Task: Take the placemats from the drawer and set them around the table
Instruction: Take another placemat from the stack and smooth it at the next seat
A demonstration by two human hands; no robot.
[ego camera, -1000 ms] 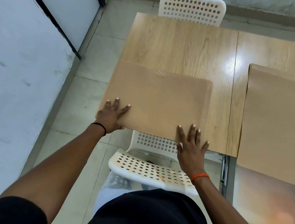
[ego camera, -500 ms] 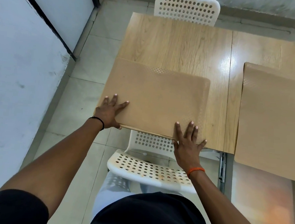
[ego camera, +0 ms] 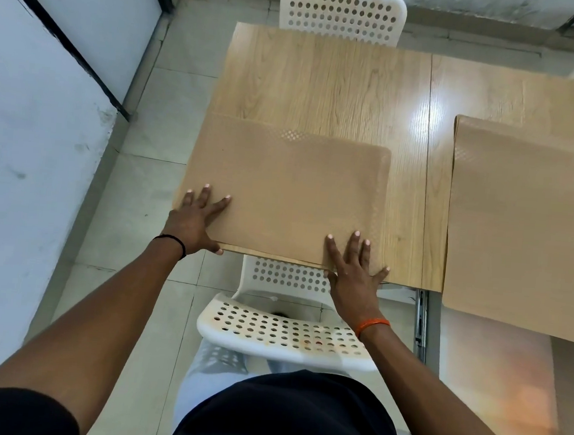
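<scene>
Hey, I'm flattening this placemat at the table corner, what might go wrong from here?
The placemat lies flush with the table at its near and left edges, so a push from the left hand or right hand may slide it off. The other placemat already overhangs the near edge and might slip down.

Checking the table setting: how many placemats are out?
2. One placemat lies at the table's near left corner under both hands; the other lies at the right, overhanging the near edge. More may be out of view.

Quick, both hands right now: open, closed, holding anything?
Left hand: open, fingers flat on the placemat.
Right hand: open, fingers flat on the same placemat.
</scene>
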